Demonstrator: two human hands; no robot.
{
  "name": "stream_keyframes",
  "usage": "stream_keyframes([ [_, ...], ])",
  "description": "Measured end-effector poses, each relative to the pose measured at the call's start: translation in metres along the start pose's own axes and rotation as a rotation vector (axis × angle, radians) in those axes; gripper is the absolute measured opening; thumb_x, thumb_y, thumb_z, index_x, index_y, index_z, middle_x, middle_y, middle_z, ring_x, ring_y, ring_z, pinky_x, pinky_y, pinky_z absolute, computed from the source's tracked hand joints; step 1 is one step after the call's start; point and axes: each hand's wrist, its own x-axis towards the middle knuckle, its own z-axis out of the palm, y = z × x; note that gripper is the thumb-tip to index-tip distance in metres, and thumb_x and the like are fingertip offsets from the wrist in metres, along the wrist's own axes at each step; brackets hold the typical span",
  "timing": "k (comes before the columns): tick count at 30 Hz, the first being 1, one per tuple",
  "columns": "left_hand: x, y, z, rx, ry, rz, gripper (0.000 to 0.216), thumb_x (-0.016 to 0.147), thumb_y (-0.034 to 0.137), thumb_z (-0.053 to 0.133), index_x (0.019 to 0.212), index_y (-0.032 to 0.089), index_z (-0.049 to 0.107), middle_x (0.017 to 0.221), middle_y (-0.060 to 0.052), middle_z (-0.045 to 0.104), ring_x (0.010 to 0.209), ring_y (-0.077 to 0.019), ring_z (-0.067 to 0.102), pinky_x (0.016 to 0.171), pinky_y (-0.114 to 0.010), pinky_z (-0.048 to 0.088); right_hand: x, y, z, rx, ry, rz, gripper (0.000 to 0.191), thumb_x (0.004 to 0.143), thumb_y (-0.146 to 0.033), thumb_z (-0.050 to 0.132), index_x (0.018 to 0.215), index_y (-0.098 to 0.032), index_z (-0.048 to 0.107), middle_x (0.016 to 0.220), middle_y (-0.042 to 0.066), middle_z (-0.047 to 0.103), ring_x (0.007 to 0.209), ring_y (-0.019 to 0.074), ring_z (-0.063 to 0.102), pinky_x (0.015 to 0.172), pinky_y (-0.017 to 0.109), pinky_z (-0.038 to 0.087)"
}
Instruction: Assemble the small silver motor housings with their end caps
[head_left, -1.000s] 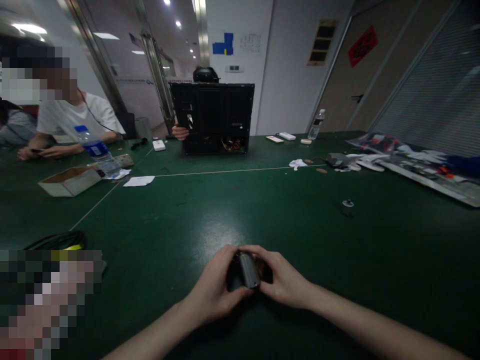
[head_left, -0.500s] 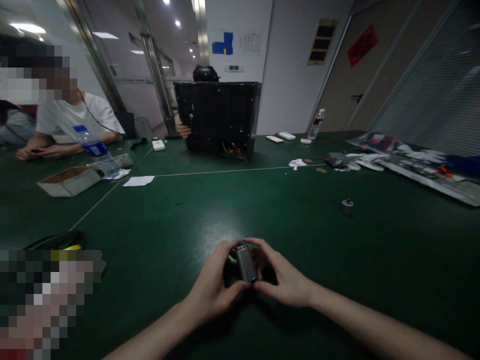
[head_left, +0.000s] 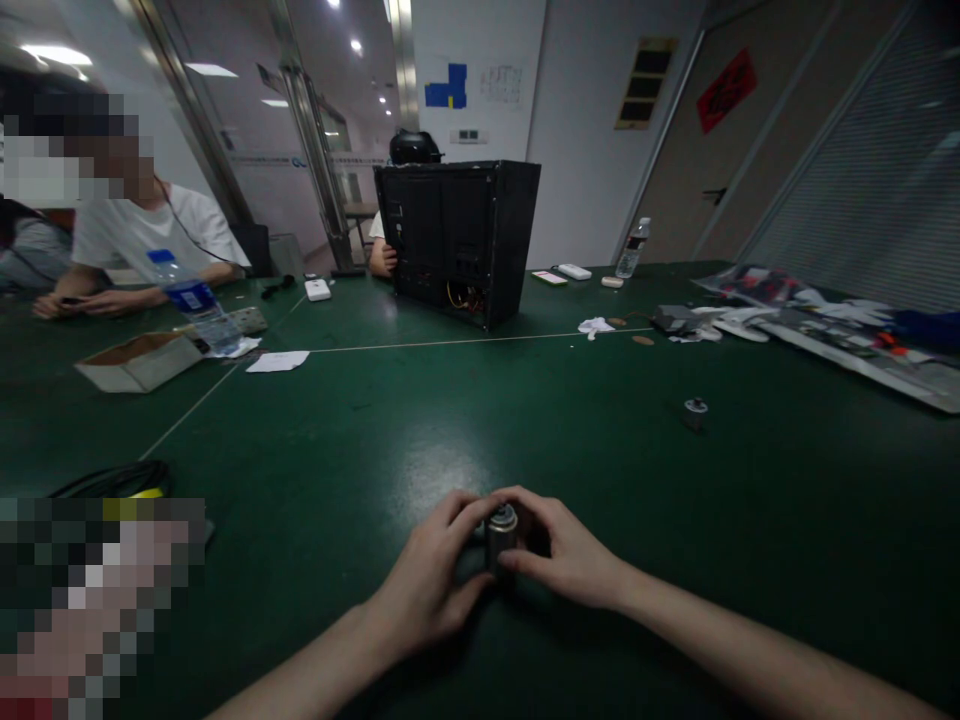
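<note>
A small dark metal cylinder (head_left: 501, 540), which looks like a motor housing, stands nearly upright between my hands. Its round top with a pale metal rim faces me. On one side my left hand (head_left: 439, 560) curls around it, fingertips at the upper edge and thumb near the lower side. From the other side my right hand (head_left: 562, 550) grips it, with the thumb across its front and the fingers behind. The far side of the cylinder is hidden by my fingers. Farther right on the green table (head_left: 360, 440) sits a small part with a pale disc and a short shaft (head_left: 696, 412).
Across the table a person's hand steadies a black computer case (head_left: 457, 230). At left are a water bottle (head_left: 196, 300), an open box (head_left: 142, 362), paper (head_left: 277, 362) and a coiled cable (head_left: 112, 480). A cluttered tray (head_left: 862, 350) lies right. Another person sits at far left.
The cylinder has gone from tilted to nearly upright, its top now turned toward me. My right thumb has shifted onto its front. Across the table, the computer case has turned and moved slightly right.
</note>
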Motion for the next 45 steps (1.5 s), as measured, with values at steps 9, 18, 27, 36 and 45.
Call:
stream_keyframes([
  [9,0.001,0.009,-0.006,-0.048,-0.02,0.006,0.063,0.076,0.02,0.069,0.132,0.025,0.04,0.118,-0.008,0.055,0.105,-0.0269,0.055,0.092,-0.041,0.045,0.001,0.001,0.004,-0.035,0.073,0.064,0.039,0.073,-0.023,0.072,0.109,-0.018,0.058,0.073,-0.003,0.057,0.061,0.0115,0.049,0.056,0.023,0.039],
  [18,0.005,0.003,-0.002,-0.223,0.079,-0.124,0.022,0.086,0.016,0.056,0.108,0.02,0.06,0.1,-0.004,0.069,0.092,-0.0202,0.064,0.084,-0.031,0.049,0.0,-0.002,0.002,-0.16,0.012,0.025,0.036,0.073,-0.031,0.073,0.105,-0.018,0.061,0.074,-0.002,0.059,0.063,0.0126,0.052,0.057,0.024,0.04],
  [27,0.008,-0.003,-0.005,-0.354,0.158,-0.15,0.024,0.09,0.02,0.05,0.112,0.021,0.059,0.111,-0.005,0.068,0.104,-0.0224,0.062,0.093,-0.036,0.047,-0.003,-0.002,-0.001,-0.212,-0.033,-0.011,0.063,0.074,-0.025,0.069,0.132,-0.021,0.044,0.096,0.005,0.064,0.078,0.0178,0.058,0.069,0.029,0.045],
  [36,0.007,-0.003,-0.004,-0.303,0.132,-0.183,0.033,0.091,0.021,0.046,0.123,0.019,0.057,0.124,-0.008,0.064,0.115,-0.024,0.058,0.101,-0.04,0.042,-0.003,0.001,0.003,-0.172,0.006,0.003,0.062,0.073,-0.022,0.069,0.128,-0.018,0.042,0.083,0.001,0.06,0.07,0.0146,0.057,0.061,0.025,0.045],
  [45,0.006,-0.008,-0.001,-0.198,0.116,-0.204,0.047,0.088,0.022,0.053,0.134,0.015,0.047,0.124,-0.011,0.064,0.112,-0.0254,0.06,0.1,-0.039,0.043,-0.002,-0.002,0.005,-0.225,0.062,-0.008,0.061,0.072,-0.025,0.071,0.126,-0.018,0.044,0.084,0.001,0.06,0.069,0.014,0.057,0.062,0.026,0.045],
])
